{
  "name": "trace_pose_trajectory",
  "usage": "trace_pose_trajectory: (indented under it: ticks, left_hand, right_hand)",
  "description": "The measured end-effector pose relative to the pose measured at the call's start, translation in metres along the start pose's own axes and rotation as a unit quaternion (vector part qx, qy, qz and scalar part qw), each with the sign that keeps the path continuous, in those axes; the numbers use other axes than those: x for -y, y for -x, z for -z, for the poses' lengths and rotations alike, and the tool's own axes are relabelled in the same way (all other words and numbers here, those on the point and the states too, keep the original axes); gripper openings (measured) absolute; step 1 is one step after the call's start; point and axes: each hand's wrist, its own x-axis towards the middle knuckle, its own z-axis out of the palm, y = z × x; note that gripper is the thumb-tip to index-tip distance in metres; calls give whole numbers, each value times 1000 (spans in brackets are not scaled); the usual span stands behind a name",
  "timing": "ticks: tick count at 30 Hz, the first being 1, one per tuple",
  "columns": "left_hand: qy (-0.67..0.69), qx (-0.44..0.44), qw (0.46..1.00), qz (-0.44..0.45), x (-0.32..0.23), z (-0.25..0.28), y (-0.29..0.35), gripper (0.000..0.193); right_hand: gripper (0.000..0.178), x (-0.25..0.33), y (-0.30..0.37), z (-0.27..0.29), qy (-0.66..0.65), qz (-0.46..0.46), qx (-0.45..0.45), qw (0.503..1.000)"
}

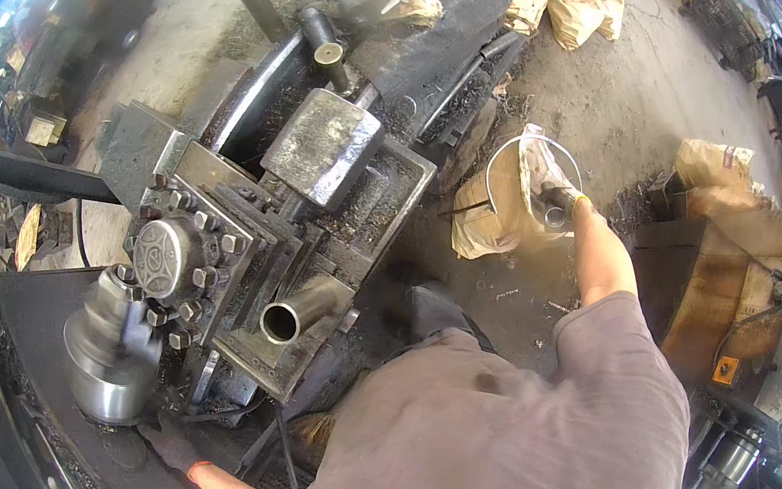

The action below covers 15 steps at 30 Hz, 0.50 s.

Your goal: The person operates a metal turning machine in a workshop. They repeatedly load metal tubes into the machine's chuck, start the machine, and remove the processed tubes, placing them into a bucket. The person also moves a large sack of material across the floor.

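My right hand (557, 196), in a dark glove, reaches out over a tan sack (482, 220) on the floor. It grips a short metal tube (555, 215), whose round end shows beside the fingers. A pale hoop (533, 139) curves above the sack's mouth. My left hand (170, 442), also dark-gloved, is low beside the lathe's round metal chuck (109, 387); its fingers blend into the dark machine, so their pose is unclear. The jaws above the chuck look smeared by motion. A bolted tool post with a round cap (169, 257) stands just beyond them.
A hollow steel tube (298, 312) juts from the tool carriage toward me. Chips litter the carriage tray (388, 194). A stained metal cabinet (742, 297) stands at the right, and more tan sacks (578, 4) lie at the back. A dark bar (17, 173) crosses the left side.
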Motion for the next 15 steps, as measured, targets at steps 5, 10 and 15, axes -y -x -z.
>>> trace_pose_trajectory:
  ticks: [5, 10, 15]
  left_hand:
    - [68, 46, 996, -13, 16, 4, -6, 74]
    - [-35, -7, 999, -20, 3, 6, 6, 75]
    - [-38, -69, 997, 22, 4, -3, 34, 79]
  right_hand:
    - [50, 24, 7, 62, 223, 33, -196, 954]
    - [42, 222, 145, 67, -56, 405, -169, 897]
    - [53, 343, 353, -31, 94, 679, 166, 709]
